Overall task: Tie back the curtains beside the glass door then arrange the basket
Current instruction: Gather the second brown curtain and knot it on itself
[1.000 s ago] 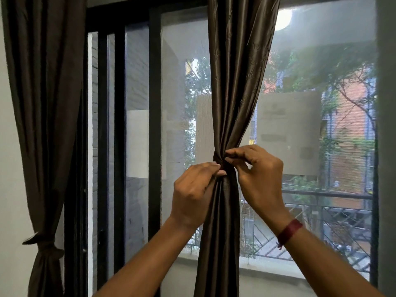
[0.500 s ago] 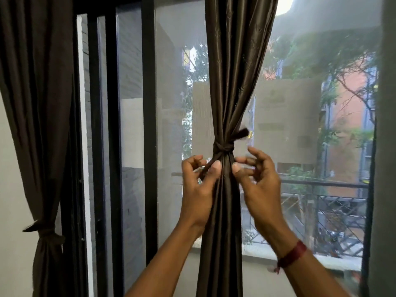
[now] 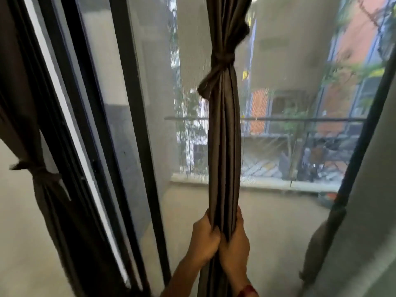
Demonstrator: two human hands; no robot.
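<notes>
A dark brown curtain point(image 3: 224, 129) hangs in front of the glass door, gathered into a narrow bundle. A tie of the same cloth point(image 3: 221, 57) is knotted round it high up, with a loose end sticking out to the left. Low on the bundle, my left hand point(image 3: 203, 241) and my right hand point(image 3: 234, 245) grip the cloth from either side, fingers curled round it. A second brown curtain point(image 3: 49, 202) hangs at the far left, also knotted with a tie point(image 3: 40, 173). No basket is in view.
The black sliding door frame point(image 3: 137, 125) runs diagonally left of the middle curtain. Through the glass lie a balcony floor, a low ledge point(image 3: 267, 183) and a railing. A grey wall point(image 3: 375, 211) and a dark hanging object point(image 3: 319, 247) stand at the right.
My hands let go near the knot and slid down the curtain, and they now grip its lower part. The view tilted downward and the knot now sits high in the frame.
</notes>
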